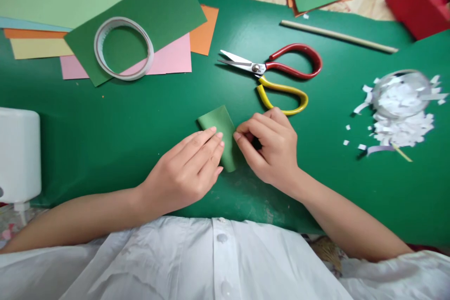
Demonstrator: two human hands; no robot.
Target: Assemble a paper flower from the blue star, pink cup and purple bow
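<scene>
A small rolled piece of light green paper [221, 126] lies on the dark green table [105, 140] in front of me. My left hand [190, 168] rests on its left side, fingers stretched flat and together, pressing it down. My right hand [270, 147] is curled beside its right edge, fingertips pinched against the paper. Just beyond my right hand lie scissors [277, 72] with one red and one yellow handle, blades pointing left.
A tape ring [123, 48] sits on a dark green sheet atop stacked coloured papers [52, 14] at the far left. A thin stick [339, 36], red box [420, 2], clear bowl with white paper scraps [401, 98] at right. White plastic container [17, 154] at left edge.
</scene>
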